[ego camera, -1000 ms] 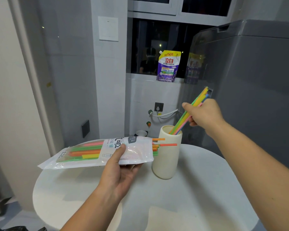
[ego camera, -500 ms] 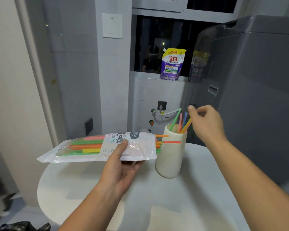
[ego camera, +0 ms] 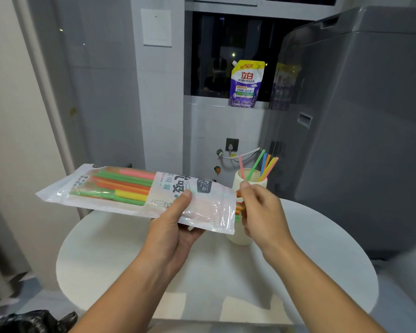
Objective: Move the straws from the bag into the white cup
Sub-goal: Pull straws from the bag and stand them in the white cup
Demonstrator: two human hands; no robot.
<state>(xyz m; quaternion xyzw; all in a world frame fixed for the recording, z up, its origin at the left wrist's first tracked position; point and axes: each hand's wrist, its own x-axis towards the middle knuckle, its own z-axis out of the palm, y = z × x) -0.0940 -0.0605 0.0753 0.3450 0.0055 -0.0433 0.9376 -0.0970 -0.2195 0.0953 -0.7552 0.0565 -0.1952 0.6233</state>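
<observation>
My left hand (ego camera: 175, 227) holds the clear and white straw bag (ego camera: 135, 191) level above the round white table (ego camera: 298, 272), its open end pointing right. Several orange, green, pink and yellow straws lie inside the bag. Their ends (ego camera: 239, 207) stick out of the opening, and the thumb and fingers of my right hand (ego camera: 262, 212) are closed around these ends. The white cup (ego camera: 238, 181) stands just behind the bag's mouth and my right hand, which partly hide it. Several coloured straws (ego camera: 264, 165) lean in the cup.
A grey washing machine (ego camera: 358, 128) stands close to the table on the right. A purple detergent pouch (ego camera: 246, 84) sits on the window ledge behind. A black plastic bag (ego camera: 29, 322) lies on the floor at the lower left.
My right hand let go of a bundle of straws in the cup, then came down and left to the bag's open end. The bag has tilted slightly and moved nearer.
</observation>
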